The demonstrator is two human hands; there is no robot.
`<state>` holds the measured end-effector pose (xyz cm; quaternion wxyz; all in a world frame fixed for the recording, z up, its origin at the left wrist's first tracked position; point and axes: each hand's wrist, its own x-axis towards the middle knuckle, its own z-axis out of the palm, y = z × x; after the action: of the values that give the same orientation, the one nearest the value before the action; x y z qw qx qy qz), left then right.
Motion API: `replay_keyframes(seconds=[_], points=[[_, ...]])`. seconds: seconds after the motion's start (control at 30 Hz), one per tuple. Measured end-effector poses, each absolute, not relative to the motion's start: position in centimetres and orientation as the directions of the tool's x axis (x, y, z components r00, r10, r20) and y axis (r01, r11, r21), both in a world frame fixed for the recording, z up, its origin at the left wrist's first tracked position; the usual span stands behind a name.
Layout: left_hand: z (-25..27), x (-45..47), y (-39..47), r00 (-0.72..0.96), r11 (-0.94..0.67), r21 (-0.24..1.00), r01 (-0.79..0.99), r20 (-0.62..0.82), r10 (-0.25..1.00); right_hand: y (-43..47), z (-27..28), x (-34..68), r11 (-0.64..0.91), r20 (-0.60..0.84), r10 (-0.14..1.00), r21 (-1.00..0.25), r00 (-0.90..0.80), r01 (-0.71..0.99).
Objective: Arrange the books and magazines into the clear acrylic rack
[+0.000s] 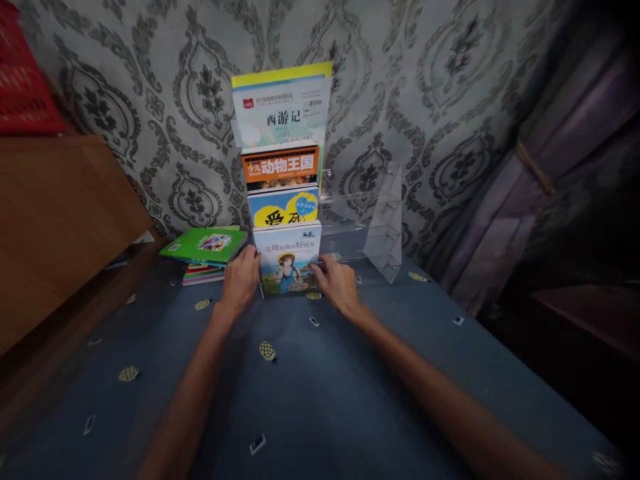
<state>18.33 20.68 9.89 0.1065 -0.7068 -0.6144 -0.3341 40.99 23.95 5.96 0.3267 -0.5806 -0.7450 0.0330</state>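
Note:
A clear tiered rack point(387, 227) stands against the wall, its left side filled with books. At its front bottom tier is a light-blue book point(289, 260) with a girl on the cover. My left hand point(241, 277) grips that book's left edge, and my right hand point(337, 280) pinches its right edge. Behind it, rising in steps, are a blue and yellow book point(285, 208), an orange book point(281, 167) and a tall pale book point(283, 110) with a yellow top. The right part of the rack shows no books.
A stack of books topped by a green book point(205, 245) lies left of my left hand. A wooden cabinet point(60, 220) with a red basket point(27, 80) on it stands at the left. Purple curtains point(515, 180) hang at the right. A blue patterned cloth point(310, 387) covers the surface.

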Motion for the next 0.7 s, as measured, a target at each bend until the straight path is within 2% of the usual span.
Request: replay_keyframes(seconds=[0.17,0.4,0.7], points=[[10.18,18.03,20.51,0.051,-0.274,0.297,0.915,0.586,0.808,24.18,6.39,41.33,0.333,0.423,0.896,-0.436,-0.136,0.836],[10.18,17.95,20.61,0.040,-0.260,0.313,0.913,0.567,0.823,24.16,6.87,41.49,0.347,0.395,0.900,-0.395,-0.184,0.851],[10.03,17.65,20.71,0.060,-0.329,0.360,0.873,0.590,0.805,24.30,6.94,41.62,0.354,0.384,0.907,-0.471,-0.173,0.808]])
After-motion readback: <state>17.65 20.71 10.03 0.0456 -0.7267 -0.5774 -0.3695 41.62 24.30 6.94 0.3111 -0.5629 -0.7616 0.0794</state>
